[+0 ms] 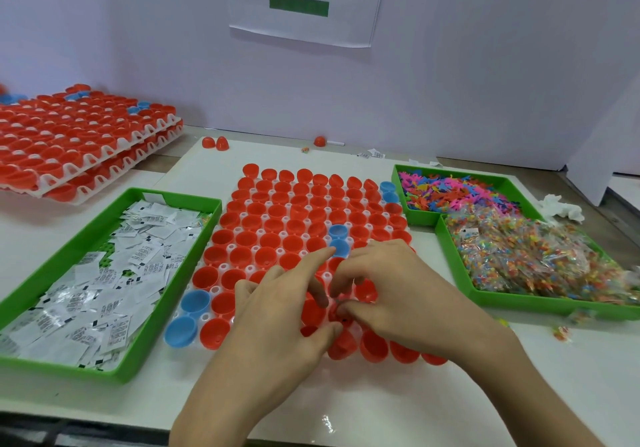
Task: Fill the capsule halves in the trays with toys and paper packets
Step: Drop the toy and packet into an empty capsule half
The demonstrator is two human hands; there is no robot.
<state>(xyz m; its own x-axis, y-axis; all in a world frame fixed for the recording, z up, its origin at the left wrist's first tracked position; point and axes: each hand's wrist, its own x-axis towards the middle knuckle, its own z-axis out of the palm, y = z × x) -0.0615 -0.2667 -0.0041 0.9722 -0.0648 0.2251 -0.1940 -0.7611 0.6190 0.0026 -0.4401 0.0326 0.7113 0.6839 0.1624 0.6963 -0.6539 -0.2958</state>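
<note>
Both forearms come in from the near edge, and the hands meet over the front rows of the white tray (pixel 223 267). L hand (pixel 277 311) is loosely spread. Its index is straight and points away over the cups, its middle finger is bent tip-down, and its thumb tip rests against a red half (pixel 341 344) in the front row. It grips nothing that I can see. R hand (pixel 391 284) has its fingertips (pixel 341 308) bunched into a tight pinch just beside the L middle finger, right at a red cup. They are prob. on its rim, but the bit pinched is too small to make out.

The tray holds red capsule halves (pixel 270 238), open side up, w/ a few blue halves (pixel 195 303) among them.

Paper packets (pixel 114 273) fill the green bin (pixel 62 368) just L of the tray. On the R, flat coloured toys (pixel 450 193) lie in the far compartment, and bagged toys (pixel 536 256) in the near one (pixel 519 303).

Stacked filled trays (pixel 86 135) sit far L. Two loose red halves (pixel 214 142) lie behind the tray.
</note>
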